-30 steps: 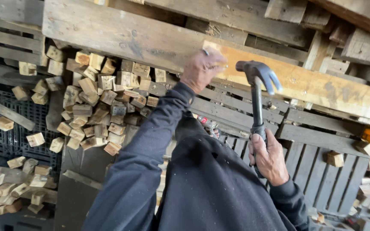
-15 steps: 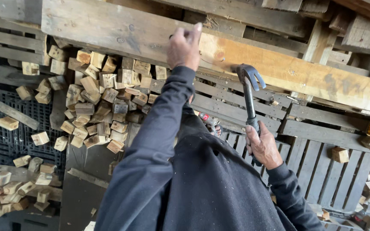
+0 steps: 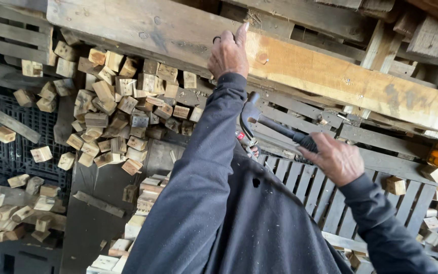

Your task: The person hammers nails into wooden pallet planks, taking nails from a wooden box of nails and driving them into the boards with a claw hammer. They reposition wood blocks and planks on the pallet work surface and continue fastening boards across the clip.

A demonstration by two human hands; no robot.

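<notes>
The left hand (image 3: 227, 53) lay flat on the long pale wooden plank (image 3: 330, 71), near its middle, with the fingers stretched out and not closed around anything. The right hand (image 3: 336, 161) gripped the black handle of a dark steel claw hammer (image 3: 272, 124), its fingers closed firmly; the head hung low, just beside the left sleeve, under the plank's lower edge. The step in hand seemed to be striking at the plank. The next swing would call for a good aim, away from the steadying fingers. A heap of small wooden blocks (image 3: 112, 111) lay to the left.
</notes>
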